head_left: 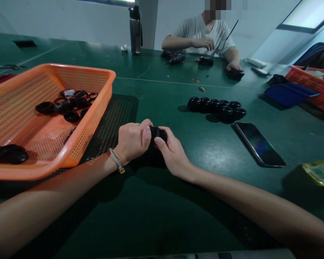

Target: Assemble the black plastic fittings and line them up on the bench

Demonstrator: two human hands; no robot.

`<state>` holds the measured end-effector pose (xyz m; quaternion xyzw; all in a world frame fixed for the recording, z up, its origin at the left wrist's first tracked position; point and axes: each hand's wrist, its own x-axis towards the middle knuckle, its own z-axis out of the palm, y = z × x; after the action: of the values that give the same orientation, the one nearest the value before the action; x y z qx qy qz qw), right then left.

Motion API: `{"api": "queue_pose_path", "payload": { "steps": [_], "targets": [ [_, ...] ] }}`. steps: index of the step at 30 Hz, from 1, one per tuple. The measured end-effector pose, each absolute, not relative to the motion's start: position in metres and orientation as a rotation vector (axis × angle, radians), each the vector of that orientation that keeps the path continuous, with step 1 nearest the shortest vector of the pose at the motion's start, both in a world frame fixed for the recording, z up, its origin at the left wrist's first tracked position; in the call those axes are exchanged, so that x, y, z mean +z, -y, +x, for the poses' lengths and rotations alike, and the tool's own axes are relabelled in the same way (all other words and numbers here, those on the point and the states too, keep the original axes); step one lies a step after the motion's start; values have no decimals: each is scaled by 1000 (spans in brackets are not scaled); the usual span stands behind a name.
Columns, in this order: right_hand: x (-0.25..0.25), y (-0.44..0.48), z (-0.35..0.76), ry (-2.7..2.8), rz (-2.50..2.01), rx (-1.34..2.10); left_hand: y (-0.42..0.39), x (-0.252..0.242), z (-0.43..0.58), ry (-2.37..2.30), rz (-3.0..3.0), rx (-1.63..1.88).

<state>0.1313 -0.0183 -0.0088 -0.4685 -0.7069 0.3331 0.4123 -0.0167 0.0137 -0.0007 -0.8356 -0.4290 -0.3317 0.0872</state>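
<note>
Between my two hands is a black cylindrical part [158, 133], held just above the green table [178, 212]. My left hand [133, 139] wraps round its left end, with a bracelet on the wrist. My right hand [172, 153] grips the other end, thumb in front and fingers behind. Most of the part is hidden by my fingers. To the left, an orange perforated basket [108, 84] holds several black rings and round parts [71, 104]. Several similar black round parts [217, 107] stand grouped on the table beyond my right hand.
A phone [259, 144] lies right of my hands, near a yellow-edged box [320, 172]. Across the table sits a person [197, 34] with a hand on a dark object, near a power tool [175, 58]. A bottle [135, 34], blue tray [290, 94] and red basket [302, 81] stand farther off.
</note>
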Motion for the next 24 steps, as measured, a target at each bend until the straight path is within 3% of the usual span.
{"api": "queue_pose_path", "payload": {
  "steps": [8, 14, 24],
  "targets": [
    [-16, -8, 149, 2032, -907, 363, -11, -3, -12, 1293, -2785, -1448],
    [-20, -24, 162, 2108, -837, 206, -17, -7, -9, 1673, -3346, -1939],
    [-21, -21, 163, 2145, -803, 171, -19, -7, -13, 1603, -3580, -1683]
  ]
}}
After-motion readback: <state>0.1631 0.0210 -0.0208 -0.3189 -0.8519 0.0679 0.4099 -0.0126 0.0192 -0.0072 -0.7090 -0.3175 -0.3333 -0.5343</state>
